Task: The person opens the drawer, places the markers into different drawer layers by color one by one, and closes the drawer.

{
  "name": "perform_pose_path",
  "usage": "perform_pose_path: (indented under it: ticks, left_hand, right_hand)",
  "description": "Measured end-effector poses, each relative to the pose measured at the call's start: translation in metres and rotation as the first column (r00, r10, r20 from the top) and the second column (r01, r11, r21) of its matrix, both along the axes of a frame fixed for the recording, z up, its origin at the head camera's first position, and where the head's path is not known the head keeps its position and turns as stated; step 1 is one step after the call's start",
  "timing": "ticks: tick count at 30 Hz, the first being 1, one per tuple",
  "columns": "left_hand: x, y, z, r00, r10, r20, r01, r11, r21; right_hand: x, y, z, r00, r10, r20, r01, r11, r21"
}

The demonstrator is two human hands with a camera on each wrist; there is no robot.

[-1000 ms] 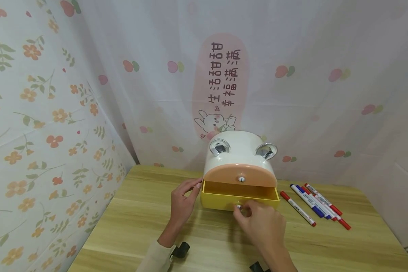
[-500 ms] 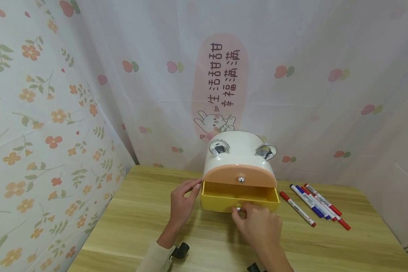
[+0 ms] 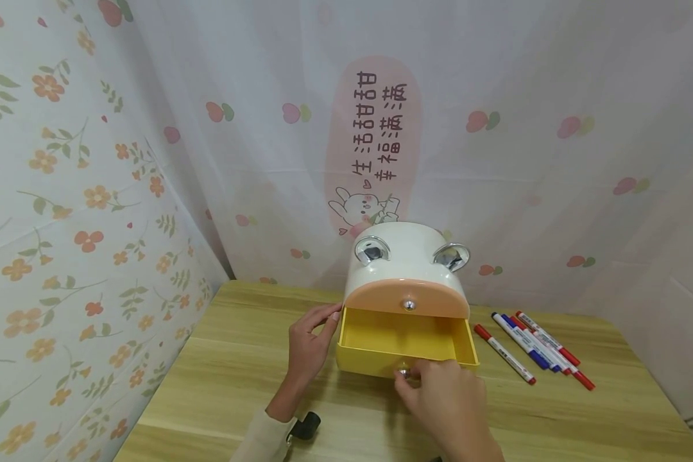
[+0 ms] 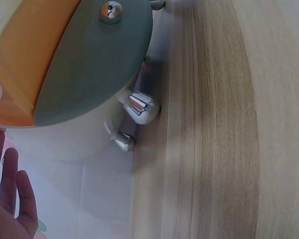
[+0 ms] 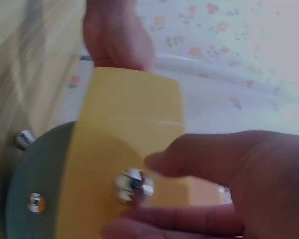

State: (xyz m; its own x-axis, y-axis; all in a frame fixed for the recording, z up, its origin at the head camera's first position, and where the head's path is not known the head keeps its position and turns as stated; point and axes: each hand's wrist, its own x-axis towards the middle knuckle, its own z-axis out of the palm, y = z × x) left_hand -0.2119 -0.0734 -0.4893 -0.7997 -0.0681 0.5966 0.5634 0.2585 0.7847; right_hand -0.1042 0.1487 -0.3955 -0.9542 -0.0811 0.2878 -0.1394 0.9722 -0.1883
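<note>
Right hand: we see the right hand with thumb and forefinger closed round the lower knob in a small pinch; the right wrist view is blurred, but thumb and fingers lie on either side of it.
Left hand: we see the left hand with fingers extended, fingertips touching the side of the white box and gripping nothing.
Yellow drawer: we find the yellow drawer standing out from the lower front of the box, its inner floor showing.
Drawer feel: we judge it light, stiff plastic, likely sliding with little force.
Best hold: we would take it by the knob, which looks like smooth metal and perhaps slippery, so a firm pinch suits.
Box feel: we judge the shell rigid and glossy, light enough to shift on the table; a palm or fingers on its side would steady it.
Peach front: above the drawer we see the peach front with its own upper knob.
Markers: to the right of the box we see red and blue markers, well apart from both hands.
</note>
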Motion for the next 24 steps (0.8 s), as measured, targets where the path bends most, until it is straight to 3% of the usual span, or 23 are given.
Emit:
perform_pose_path:
  ticks: [4,8,10,14,18,24]
  left_hand:
    - [0.0,-0.001,0.0,1.0,-0.004,0.011,0.004,1.0,0.003]
    - [0.0,0.0,-0.001,1.0,-0.008,0.003,0.008,1.0,0.005]
    - [0.0,0.0,-0.001,1.0,-0.008,0.0,0.008,1.0,0.005]
    - [0.0,0.0,0.0,1.0,-0.003,-0.004,0.003,1.0,-0.004]
    - [0.0,0.0,0.0,1.0,-0.005,-0.016,0.005,1.0,-0.016]
    - [0.001,0.0,0.0,1.0,-0.007,-0.017,0.007,1.0,-0.022]
  right_hand:
    - [0.001,0.015,0.014,0.999,0.0,0.055,0.008,0.99,-0.144]
    - [-0.001,0.042,0.023,0.999,-0.027,-0.041,0.014,0.958,-0.286]
    - [-0.005,0.057,0.022,0.991,-0.044,-0.127,0.0,0.944,-0.331]
    - [-0.016,0.084,0.016,0.976,-0.092,-0.2,0.008,0.924,-0.383]
    - [-0.028,0.103,0.008,0.984,-0.117,-0.137,0.05,0.909,-0.413]
    - [-0.043,0.116,-0.005,0.995,-0.075,0.066,0.098,0.871,-0.481]
